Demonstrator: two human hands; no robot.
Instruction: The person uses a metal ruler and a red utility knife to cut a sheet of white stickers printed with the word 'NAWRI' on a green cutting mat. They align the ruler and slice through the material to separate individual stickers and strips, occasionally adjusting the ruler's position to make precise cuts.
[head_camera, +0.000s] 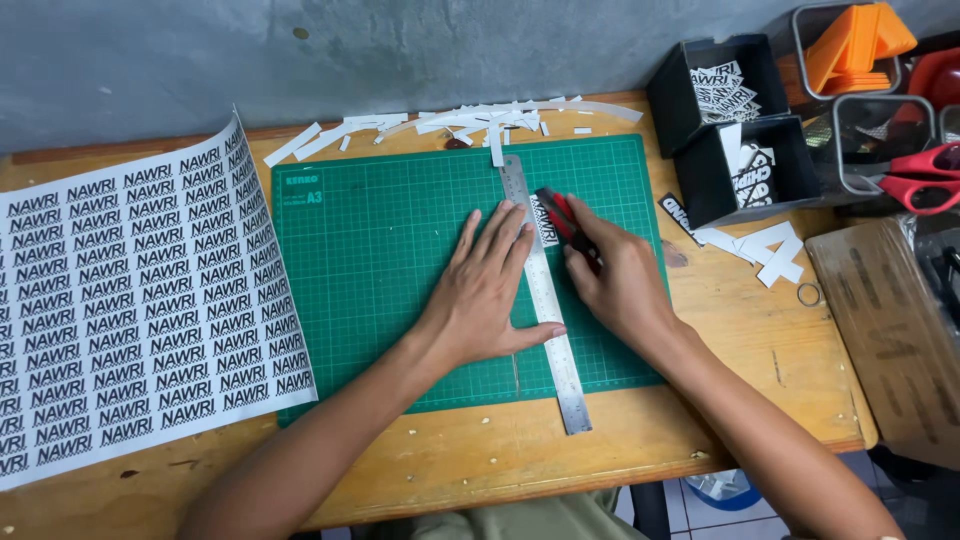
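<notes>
Pressing our spread left hand (487, 290) flat on the steel ruler (543, 290), we pin the sticker strip (545, 220) on the green cutting mat (390, 260) while our right hand (620, 280), gripping the red utility knife (565, 222), should hug the ruler's edge.

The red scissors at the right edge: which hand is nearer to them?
Right. The right hand lies left of and below the red scissors; the left hand, flat on the steel ruler, is farther left.
</notes>
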